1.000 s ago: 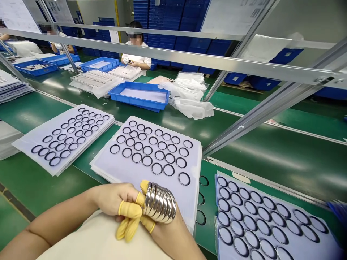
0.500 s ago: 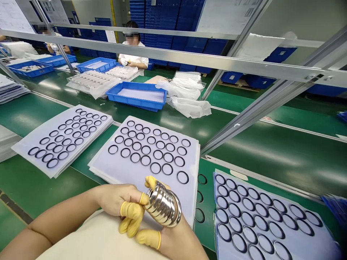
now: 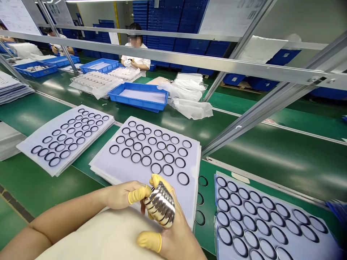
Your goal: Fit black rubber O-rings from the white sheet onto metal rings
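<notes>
A stack of shiny metal rings (image 3: 162, 205) sits in my right hand (image 3: 176, 231), whose yellow-cotted fingers curl around its far side while the thumb points away to the left. My left hand (image 3: 121, 195), also in yellow finger cots, pinches at the upper left end of the stack; its lower fingers are partly hidden. Just beyond both hands lies a stack of white sheets (image 3: 103, 162) with rows of dark-edged rings (image 3: 146, 160) on top. A few loose rings (image 3: 200, 217) rest on the green bench to the right of it.
More ring-covered sheets lie at left (image 3: 35, 137) and right (image 3: 244, 249). A slanted metal post (image 3: 260, 108) and a crossbar (image 3: 173, 56) stand in front. Behind are a blue tray (image 3: 138, 104), white wrapping (image 3: 189, 104) and a seated co-worker (image 3: 143, 63).
The stack of rings has turned, now showing more of its side. My left hand's fingers have drawn up to the end of the stack. The view has shifted slightly.
</notes>
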Available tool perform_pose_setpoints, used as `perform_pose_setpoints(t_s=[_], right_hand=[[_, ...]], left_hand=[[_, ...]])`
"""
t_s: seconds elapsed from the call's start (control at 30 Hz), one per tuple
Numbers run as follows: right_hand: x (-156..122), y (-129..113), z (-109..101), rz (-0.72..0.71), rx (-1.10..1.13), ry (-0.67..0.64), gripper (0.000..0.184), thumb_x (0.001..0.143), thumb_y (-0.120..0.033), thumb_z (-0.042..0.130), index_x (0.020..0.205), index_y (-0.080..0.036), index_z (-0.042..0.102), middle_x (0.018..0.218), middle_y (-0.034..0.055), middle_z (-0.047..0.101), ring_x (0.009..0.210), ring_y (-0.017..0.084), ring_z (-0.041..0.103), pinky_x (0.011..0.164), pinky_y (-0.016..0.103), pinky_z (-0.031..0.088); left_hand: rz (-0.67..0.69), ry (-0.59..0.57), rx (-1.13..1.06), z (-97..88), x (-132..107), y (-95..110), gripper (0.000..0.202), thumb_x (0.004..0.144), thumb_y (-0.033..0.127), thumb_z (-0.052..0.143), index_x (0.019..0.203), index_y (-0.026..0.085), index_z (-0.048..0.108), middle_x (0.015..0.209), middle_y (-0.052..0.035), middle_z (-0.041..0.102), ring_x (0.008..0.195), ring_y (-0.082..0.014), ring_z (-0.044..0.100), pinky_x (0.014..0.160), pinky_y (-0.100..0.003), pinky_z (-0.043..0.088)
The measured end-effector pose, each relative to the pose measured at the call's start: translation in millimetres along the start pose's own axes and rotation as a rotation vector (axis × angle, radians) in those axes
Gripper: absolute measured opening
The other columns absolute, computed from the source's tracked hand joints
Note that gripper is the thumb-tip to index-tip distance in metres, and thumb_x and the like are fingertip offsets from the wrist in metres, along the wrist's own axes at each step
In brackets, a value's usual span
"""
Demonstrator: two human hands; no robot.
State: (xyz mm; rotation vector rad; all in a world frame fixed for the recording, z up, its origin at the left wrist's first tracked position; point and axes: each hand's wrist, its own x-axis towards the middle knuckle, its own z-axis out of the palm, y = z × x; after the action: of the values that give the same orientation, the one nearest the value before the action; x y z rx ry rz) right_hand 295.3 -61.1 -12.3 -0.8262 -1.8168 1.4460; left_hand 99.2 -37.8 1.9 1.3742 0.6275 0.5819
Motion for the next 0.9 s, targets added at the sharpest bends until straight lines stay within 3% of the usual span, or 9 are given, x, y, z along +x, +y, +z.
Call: perform_pose_setpoints(t_s=[0.23,0.43,0.57,0.77,0.9], right_hand=[[-2.0,-4.0,-0.1,0.035,-0.061,0.017,0.097,0.069,-0.058,0.073,0.145,-0.024,0.022,0.142,0.015,0.03,0.135,0.032,0.033,0.11,0.047,0.033],[-2.9,-3.0,0.9,0.0,-0.141,0.031,0.099,0.07,-0.051,0.076,0.146,-0.022,0.02,0.146,0.0146,0.029,0.138,0.035,0.024,0.11,0.05,0.031],[-3.6,-0.6,3.2,-0.038,-0.142,0.054,0.095,0.072,-0.052,0.073,0.146,-0.024,0.019,0.144,0.0145,0.033,0.138,0.038,0.025,0.109,0.054,0.032],[-3.3,0.6,6.7,-0.104,-0.096,0.058,0.093,0.078,-0.061,0.062,0.147,-0.024,0.012,0.138,0.0151,0.038,0.126,0.03,0.046,0.1,0.041,0.047],[-2.2,1.9,7.9,-0.132,-0.098,0.091,0.081,0.084,-0.059,0.055,0.146,-0.022,0.018,0.141,0.0147,0.037,0.126,0.028,0.048,0.101,0.038,0.047]], left_hand=[[-0.178,0.13,-0.224,7.0,4.1,-6.4,0.056,0.084,0.063,0.05,0.071,0.01,0.066,0.07,-0.0066,0.066,0.067,-0.016,0.059,0.076,-0.031,0.05],[-0.255,0.235,-0.38,12.1,8.1,-1.2,0.038,0.069,0.048,0.074,0.061,0.011,0.065,0.063,-0.0014,0.063,0.06,-0.0119,0.054,0.069,-0.026,0.048],[-0.311,0.257,-0.408,12.1,10.9,3.1,0.025,0.063,0.033,0.079,0.06,0.012,0.067,0.058,0.0017,0.061,0.06,-0.0105,0.052,0.065,-0.023,0.046],[-0.304,0.222,-0.394,13.6,12.2,10.5,0.018,0.06,0.026,0.081,0.066,0.012,0.071,0.063,0.0017,0.063,0.062,-0.0108,0.054,0.068,-0.024,0.047],[-0.298,0.237,-0.386,16.3,11.5,11.2,0.022,0.061,0.03,0.082,0.066,0.012,0.07,0.062,0.0016,0.062,0.063,-0.0117,0.055,0.07,-0.025,0.047]])
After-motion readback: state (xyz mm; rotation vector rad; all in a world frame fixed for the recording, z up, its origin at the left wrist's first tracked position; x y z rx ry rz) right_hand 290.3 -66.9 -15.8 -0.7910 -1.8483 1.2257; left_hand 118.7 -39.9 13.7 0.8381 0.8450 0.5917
